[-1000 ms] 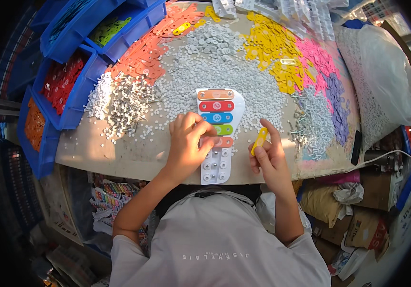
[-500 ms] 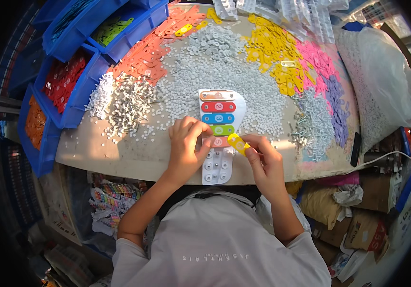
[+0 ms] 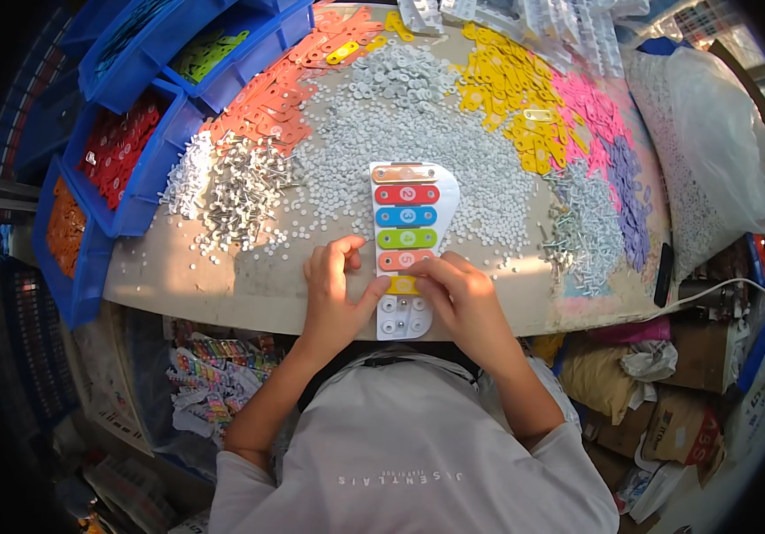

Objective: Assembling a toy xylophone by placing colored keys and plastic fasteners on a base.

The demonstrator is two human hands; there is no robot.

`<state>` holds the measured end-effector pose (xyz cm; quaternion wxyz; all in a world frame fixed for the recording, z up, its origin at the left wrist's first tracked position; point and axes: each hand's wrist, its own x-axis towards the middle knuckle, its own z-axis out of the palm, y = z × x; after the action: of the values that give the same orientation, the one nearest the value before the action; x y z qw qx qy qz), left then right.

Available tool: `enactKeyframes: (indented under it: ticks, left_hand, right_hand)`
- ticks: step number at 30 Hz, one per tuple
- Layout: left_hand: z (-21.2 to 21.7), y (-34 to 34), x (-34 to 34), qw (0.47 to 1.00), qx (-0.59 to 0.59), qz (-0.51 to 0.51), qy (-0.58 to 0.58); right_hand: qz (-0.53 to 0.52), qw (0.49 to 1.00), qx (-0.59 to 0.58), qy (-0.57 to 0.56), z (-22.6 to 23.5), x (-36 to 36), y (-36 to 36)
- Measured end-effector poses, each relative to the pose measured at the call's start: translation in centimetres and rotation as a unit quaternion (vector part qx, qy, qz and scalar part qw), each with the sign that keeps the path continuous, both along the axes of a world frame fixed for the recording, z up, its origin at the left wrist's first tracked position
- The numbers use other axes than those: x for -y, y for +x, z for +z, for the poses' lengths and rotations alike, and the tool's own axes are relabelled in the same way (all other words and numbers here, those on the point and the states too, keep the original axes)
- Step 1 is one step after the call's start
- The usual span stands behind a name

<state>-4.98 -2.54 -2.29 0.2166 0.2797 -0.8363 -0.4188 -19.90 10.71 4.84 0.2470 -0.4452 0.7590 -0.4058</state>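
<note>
A white plastic board [image 3: 447, 200] lies on the table in front of me, bearing a column of coloured strips: orange-tan, red [image 3: 406, 194], blue [image 3: 406, 216], green [image 3: 406, 238] and salmon [image 3: 396, 259]. Below the salmon one, a yellow strip [image 3: 402, 285] lies across the board. My right hand [image 3: 464, 307] grips its right end, fingertips partly covering it. At its left end rests the thumb of my left hand [image 3: 336, 298], whose other fingers are apart from the thumb, bent beside the board. White round pegs [image 3: 389, 327] show on the board's near end.
White caps [image 3: 409, 133] spread beyond the board. Loose screws [image 3: 245, 191] lie left, more [image 3: 583, 231] right. Piles of salmon [image 3: 262, 98], yellow [image 3: 507, 80], pink [image 3: 589, 111] and purple strips [image 3: 628, 205] ring the table. Blue bins [image 3: 156, 191] stand left, a clear bag [image 3: 712, 151] right.
My right hand has brought the yellow strip left and down onto the board, below the salmon strip. My left hand has drawn back from the salmon strip, its thumb now at the yellow one.
</note>
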Motion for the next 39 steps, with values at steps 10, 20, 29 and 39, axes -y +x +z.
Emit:
enactKeyframes:
  ticks: [10,20,29,39]
  left_hand:
    - [0.4,-0.6,0.0,0.999,-0.011,0.012,0.037]
    - [-2.1,1.9,1.0,0.982,-0.091,0.106,0.124]
    - [-1.4,1.3,1.3,0.991,-0.049,0.1,0.073]
    - [-1.1,0.8,1.4,0.993,-0.046,0.097,0.053]
  right_hand:
    - [-0.089,0.994,0.036,0.058,-3.5,-1.7,-1.2]
    - [-0.232,0.908,-0.348,-0.038,-2.4,-3.9,-15.2]
    - [-0.216,0.922,-0.282,0.153,-4.4,-3.6,-30.1]
    - [-0.216,0.93,-0.213,0.206,-7.4,-4.5,-34.7]
